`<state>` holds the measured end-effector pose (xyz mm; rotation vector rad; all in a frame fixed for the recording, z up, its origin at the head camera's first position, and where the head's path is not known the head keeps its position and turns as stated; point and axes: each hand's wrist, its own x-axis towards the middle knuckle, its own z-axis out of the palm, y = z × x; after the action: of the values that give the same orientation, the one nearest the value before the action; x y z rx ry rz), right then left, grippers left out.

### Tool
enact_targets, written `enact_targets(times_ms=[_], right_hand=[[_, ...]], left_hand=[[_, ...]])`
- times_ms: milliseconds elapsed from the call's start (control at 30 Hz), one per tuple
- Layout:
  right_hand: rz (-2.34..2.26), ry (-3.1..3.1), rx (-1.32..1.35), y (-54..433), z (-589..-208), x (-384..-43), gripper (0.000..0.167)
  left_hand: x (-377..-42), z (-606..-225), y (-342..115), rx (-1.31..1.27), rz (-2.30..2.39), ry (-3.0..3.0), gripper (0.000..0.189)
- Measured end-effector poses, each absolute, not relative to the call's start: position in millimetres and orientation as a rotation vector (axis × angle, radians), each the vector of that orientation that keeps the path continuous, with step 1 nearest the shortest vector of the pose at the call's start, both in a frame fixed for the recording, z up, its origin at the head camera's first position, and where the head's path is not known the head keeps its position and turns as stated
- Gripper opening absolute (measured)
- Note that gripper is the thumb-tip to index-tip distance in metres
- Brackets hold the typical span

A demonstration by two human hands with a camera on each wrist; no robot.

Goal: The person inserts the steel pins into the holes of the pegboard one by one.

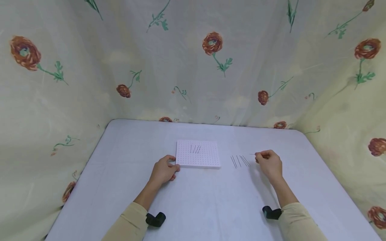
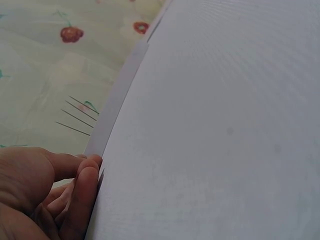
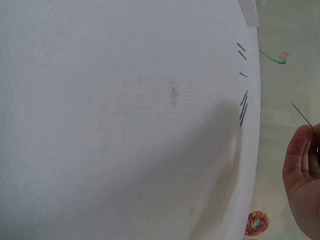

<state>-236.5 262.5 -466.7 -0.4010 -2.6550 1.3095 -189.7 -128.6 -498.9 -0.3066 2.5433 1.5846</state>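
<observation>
A white board with a grid of small holes lies at the middle of the table. Several thin dark metal pins stand up from its back part. At the board's front left corner, my left hand grips the edge between thumb and fingers. My right hand pinches one thin pin by its end, to the right of the board and raised over the table. Pointing left, that pin is apart from the board. Several loose pins lie on the table between the board and my right hand.
The table has a white cloth and rounded back corners. Curtains with printed flowers hang behind and on both sides. Black devices sit at the left wrist and right wrist, next to the beige sleeves.
</observation>
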Motion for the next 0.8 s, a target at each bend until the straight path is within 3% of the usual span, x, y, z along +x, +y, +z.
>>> enact_targets(times_ms=[300, 800], right_hand=[[1.487, -2.528, -0.442, 253, -464, -242, 0.033], [1.402, -2.591, -0.428, 243, -465, -243, 0.039]], left_hand=[[-191, -499, -129, -0.315, 1.582, 2.542, 0.039], [-189, -499, -129, -0.320, 1.579, 2.542, 0.039]])
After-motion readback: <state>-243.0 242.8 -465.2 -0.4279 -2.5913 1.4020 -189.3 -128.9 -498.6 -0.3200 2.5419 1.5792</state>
